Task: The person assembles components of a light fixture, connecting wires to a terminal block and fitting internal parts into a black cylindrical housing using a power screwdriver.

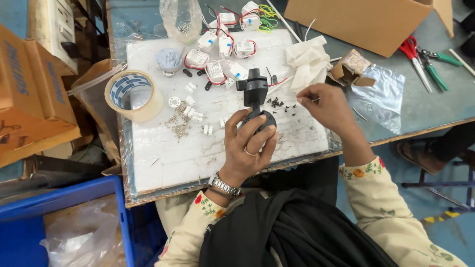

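Note:
My left hand (246, 148) is shut around the round base of a black plastic lamp fitting (255, 93), holding it upright over a white foam board (163, 153). A ring and a metal wristwatch are on that hand. My right hand (324, 105) hovers to the right of the fitting with its fingertips pinched together just above a scatter of small black screws (277, 103); whether a screw is between the fingers I cannot tell. Both sleeves are cream with a flower print.
On the board lie several white driver modules with red and black wires (213, 71), small white clips and silver screws (182, 121), and a tape roll (132, 95). A white cloth (309, 59), a cardboard box (368, 17), red scissors (411, 52) and green pliers (436, 74) sit on the grey table.

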